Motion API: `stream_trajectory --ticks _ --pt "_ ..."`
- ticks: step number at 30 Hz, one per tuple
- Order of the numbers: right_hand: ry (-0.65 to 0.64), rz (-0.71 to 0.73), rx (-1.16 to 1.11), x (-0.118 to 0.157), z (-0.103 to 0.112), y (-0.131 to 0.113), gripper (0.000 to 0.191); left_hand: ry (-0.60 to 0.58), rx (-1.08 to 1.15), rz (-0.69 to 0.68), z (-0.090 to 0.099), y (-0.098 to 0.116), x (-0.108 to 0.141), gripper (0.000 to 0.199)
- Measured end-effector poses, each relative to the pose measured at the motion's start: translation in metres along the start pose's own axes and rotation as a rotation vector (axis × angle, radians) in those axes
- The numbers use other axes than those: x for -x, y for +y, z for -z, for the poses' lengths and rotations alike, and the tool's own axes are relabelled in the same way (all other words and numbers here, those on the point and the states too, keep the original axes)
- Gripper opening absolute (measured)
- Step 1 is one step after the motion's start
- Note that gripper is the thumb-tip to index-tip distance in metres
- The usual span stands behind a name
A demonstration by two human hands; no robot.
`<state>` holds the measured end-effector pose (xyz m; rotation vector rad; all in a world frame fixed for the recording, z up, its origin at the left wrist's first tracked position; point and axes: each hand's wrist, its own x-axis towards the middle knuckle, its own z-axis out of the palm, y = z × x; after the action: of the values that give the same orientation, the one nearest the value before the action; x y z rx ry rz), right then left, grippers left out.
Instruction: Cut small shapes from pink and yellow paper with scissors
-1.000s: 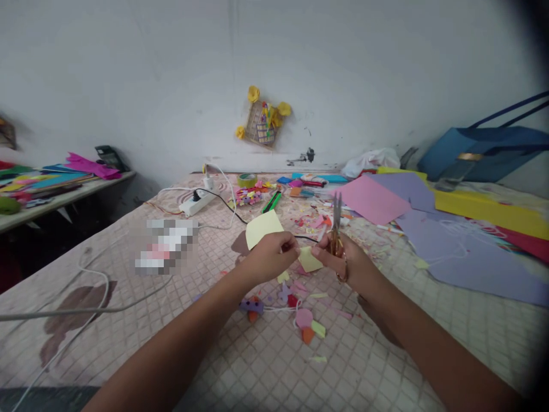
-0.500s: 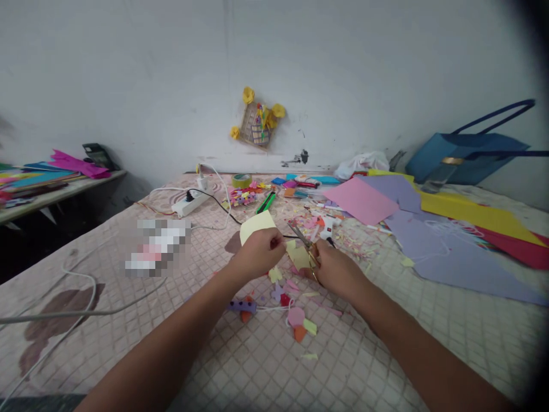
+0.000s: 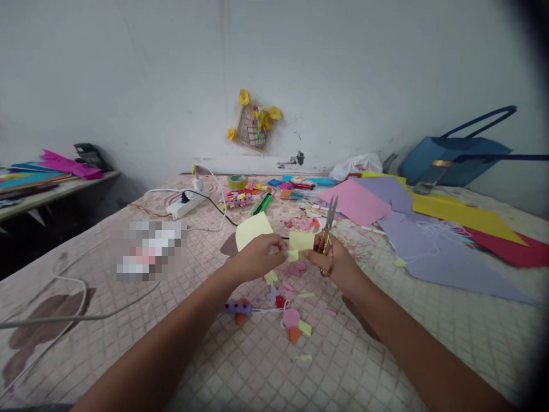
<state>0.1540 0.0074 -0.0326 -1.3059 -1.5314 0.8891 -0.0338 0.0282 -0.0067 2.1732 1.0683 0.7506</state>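
Observation:
My left hand (image 3: 262,256) is closed, its fingertips pinching a small pale yellow paper piece (image 3: 293,256). Behind its knuckles shows a larger pale yellow sheet (image 3: 252,230); whether it is held or lies on the table I cannot tell. My right hand (image 3: 337,262) is wrapped around gold-handled scissors (image 3: 328,232), whose blades point up and away. A pale yellow paper square (image 3: 301,240) sits by the right thumb and fingers, close to the left fingertips. Below the hands lie a pink paper circle (image 3: 291,319) on white string and a purple dotted strip (image 3: 237,309).
A green cutter (image 3: 262,203), tape roll (image 3: 238,182) and power strip (image 3: 186,205) lie farther back. Purple sheets (image 3: 437,260) and a pink sheet (image 3: 355,201) cover the right side. Paper scraps are scattered mid-table. A blue bag (image 3: 450,160) stands at the back right.
The scissors have swung from pointing left to pointing up, away from the paper. The yellow square has turned flatter to view, and a small yellow piece now shows at the left fingertips.

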Motion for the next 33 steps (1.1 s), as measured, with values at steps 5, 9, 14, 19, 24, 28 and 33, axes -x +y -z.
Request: stream_trajectory --ticks 5,9,14,19,24,28,33 --pt "-0.105 -0.008 -0.213 0.002 -0.003 -0.007 0.022 0.045 0.131 -0.012 -0.005 0.001 0.002 0.013" --pt "-0.162 -0.081 -0.339 -0.001 -0.006 -0.001 0.031 0.090 0.178 -0.019 -0.009 0.002 0.002 0.012" --pt "-0.216 -0.202 -0.509 -0.002 -0.004 -0.004 0.051 0.121 0.173 -0.045 -0.008 0.004 0.004 0.012" --pt "-0.243 -0.306 -0.616 -0.001 0.000 -0.013 0.043 0.162 0.111 -0.102 -0.007 0.008 0.006 0.009" --pt "-0.350 -0.322 -0.565 0.002 0.000 -0.012 0.038 0.127 0.023 -0.181 -0.005 0.012 0.008 0.007" --pt "-0.422 -0.286 -0.519 0.005 0.001 -0.008 0.042 0.111 -0.038 -0.212 -0.004 0.012 0.008 0.007" --pt "-0.451 -0.235 -0.503 0.004 0.004 -0.002 0.032 0.084 -0.100 -0.238 -0.002 0.012 0.008 0.008"
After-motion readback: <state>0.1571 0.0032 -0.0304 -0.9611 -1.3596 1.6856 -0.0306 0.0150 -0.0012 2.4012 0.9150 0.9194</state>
